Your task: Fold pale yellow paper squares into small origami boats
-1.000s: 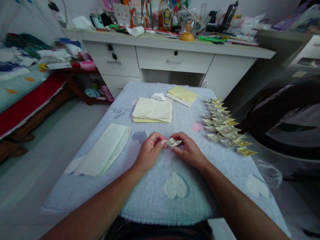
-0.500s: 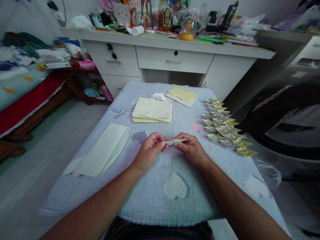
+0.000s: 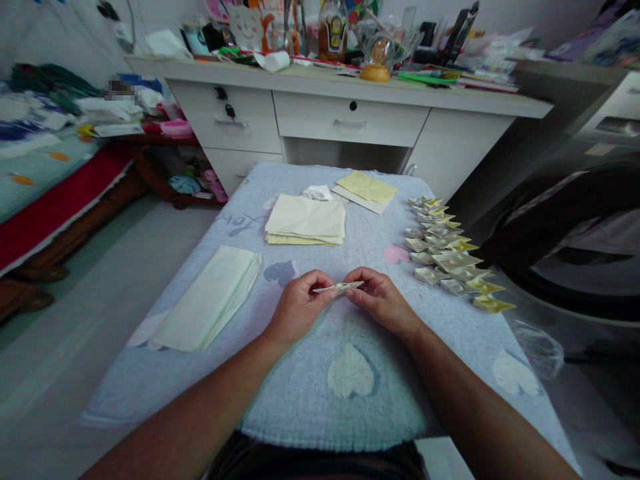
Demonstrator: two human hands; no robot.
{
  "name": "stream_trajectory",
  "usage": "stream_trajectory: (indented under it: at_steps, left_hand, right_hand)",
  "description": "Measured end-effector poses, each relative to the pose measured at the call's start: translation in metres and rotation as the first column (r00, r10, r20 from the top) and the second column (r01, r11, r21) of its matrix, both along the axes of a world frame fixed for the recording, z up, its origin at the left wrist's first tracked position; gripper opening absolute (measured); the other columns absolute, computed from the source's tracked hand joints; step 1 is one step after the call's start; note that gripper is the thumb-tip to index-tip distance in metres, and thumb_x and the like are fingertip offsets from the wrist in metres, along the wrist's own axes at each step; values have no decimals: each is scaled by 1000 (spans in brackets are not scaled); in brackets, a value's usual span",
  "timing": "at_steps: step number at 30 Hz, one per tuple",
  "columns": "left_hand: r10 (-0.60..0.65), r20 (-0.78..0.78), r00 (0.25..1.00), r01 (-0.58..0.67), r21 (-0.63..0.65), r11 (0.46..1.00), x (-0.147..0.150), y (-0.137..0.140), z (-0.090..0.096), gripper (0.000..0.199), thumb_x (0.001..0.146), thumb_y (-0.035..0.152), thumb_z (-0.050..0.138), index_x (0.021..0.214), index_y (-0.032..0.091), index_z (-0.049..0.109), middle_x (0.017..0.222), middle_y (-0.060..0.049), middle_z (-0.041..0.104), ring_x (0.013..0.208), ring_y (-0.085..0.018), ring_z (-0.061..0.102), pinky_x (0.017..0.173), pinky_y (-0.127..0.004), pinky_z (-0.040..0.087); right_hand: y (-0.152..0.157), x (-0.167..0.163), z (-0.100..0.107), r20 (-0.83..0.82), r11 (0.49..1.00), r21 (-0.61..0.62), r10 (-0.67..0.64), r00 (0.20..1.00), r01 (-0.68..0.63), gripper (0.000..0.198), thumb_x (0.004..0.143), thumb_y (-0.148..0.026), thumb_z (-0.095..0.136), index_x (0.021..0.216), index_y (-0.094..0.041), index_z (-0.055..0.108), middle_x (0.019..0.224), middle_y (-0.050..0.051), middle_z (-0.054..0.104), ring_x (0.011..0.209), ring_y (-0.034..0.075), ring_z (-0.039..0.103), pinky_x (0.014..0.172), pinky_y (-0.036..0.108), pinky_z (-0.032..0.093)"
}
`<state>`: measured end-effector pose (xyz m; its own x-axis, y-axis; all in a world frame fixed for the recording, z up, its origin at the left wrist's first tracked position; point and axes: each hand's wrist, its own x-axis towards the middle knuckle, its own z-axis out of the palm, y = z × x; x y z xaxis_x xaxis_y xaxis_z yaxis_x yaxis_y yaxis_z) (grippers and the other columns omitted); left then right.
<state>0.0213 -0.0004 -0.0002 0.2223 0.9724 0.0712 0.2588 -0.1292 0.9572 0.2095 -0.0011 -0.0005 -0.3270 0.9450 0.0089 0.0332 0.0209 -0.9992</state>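
A small folded paper boat [image 3: 341, 287], pale and pointed at both ends, is pinched between my two hands above the cloth-covered table [image 3: 310, 407]. My left hand [image 3: 300, 303] grips its left part with thumb and fingers. On its right part, my right hand [image 3: 379, 297] closes thumb against fingers. To the right stand rows of similar folded paper boats [image 3: 453, 260], white and yellow. Beyond my hands lies a stack of creased paper squares [image 3: 306, 219]. Left of them rests a long folded bundle of pale paper [image 3: 210, 300].
Yellow and white sheets [image 3: 367, 189] and a crumpled white tissue [image 3: 318, 193] lie at the table's far side. Behind is a white desk [image 3: 350, 123] crowded with jars and stationery. A bed stands at left, a washing machine [image 3: 613, 123] at right, a clear plastic bag [image 3: 540, 350] by the table's right edge.
The paper boat has shifted slightly left and been turned in my fingers. My left thumb and fingers have re-gripped around its left part; the right hand has moved slightly left.
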Motion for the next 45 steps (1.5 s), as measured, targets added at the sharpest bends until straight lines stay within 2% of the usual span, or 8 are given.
stream_trajectory:
  at_steps: [4, 10, 17, 22, 26, 31, 35, 45]
  left_hand:
    - [-20, 5, 1000, 20, -19, 1000, 1, -1, 0, 14, 81, 29, 65, 77, 17, 61, 72, 2, 60, 67, -11, 55, 61, -21, 42]
    - [-84, 87, 993, 90, -59, 994, 3, -2, 0, 18, 81, 31, 65, 91, 17, 66, 84, -2, 66, 78, -14, 60, 68, -23, 46]
    - [10, 55, 998, -7, -52, 999, -1, 2, -1, 19, 82, 34, 65, 91, 18, 68, 80, -1, 66, 68, -12, 57, 62, -23, 43]
    - [5, -3, 1000, -5, -2, 1000, 1, 0, -3, 18, 79, 29, 68, 94, 19, 65, 89, -2, 66, 78, -15, 60, 65, -24, 45]
    - [7, -116, 993, -1, 51, 999, 2, -1, -4, 32, 73, 23, 73, 103, 20, 63, 99, -4, 65, 85, -16, 61, 63, -24, 45]
    - [12, -222, 975, 25, 160, 987, -3, 2, -6, 42, 68, 19, 76, 107, 22, 61, 108, -5, 62, 92, -19, 60, 72, -28, 48]
    - [25, -323, 946, 47, 212, 976, -7, 4, -4, 35, 68, 16, 76, 99, 21, 62, 100, -4, 64, 92, -21, 60, 81, -34, 48]
    - [30, -326, 945, 19, 146, 989, -7, 5, -3, 14, 72, 18, 70, 85, 21, 65, 77, 0, 65, 71, -15, 60, 67, -27, 46]
  right_hand:
    - [0, 1, 3, 83, 999, 44, -27, 996, 23, 22, 85, -38, 64, 79, -17, 63, 67, -3, 54, 63, 11, 46, 62, 24, 35]
    - [-1, 1, 4, 143, 996, 84, -23, 989, 11, 22, 85, -38, 62, 77, -18, 62, 66, -3, 53, 63, 12, 46, 63, 25, 35]
    - [0, -4, 0, -30, 1000, -2, -17, 999, 17, 31, 77, -44, 73, 93, -21, 58, 80, -1, 59, 73, 14, 53, 68, 26, 42]
    - [2, -4, 0, -109, 997, -32, -79, 991, 76, 34, 76, -41, 74, 96, -21, 55, 81, -1, 58, 74, 13, 55, 69, 26, 43]
    - [2, -1, 0, 96, 991, 67, -119, 988, 113, 22, 80, -36, 67, 91, -20, 57, 76, -1, 57, 70, 13, 53, 66, 27, 43]
    - [2, 3, -1, 428, 941, 313, -262, 865, 130, 9, 82, -23, 62, 90, -20, 62, 79, 2, 60, 74, 15, 55, 68, 29, 43]
    - [4, 5, -4, 468, 912, 387, -321, 823, 136, 21, 80, -14, 58, 101, -19, 61, 92, 5, 62, 79, 17, 57, 71, 30, 45]
    - [7, 13, -5, 516, 901, 412, -356, 779, 140, 23, 76, -8, 53, 95, -19, 61, 84, 3, 62, 75, 16, 57, 70, 30, 45]
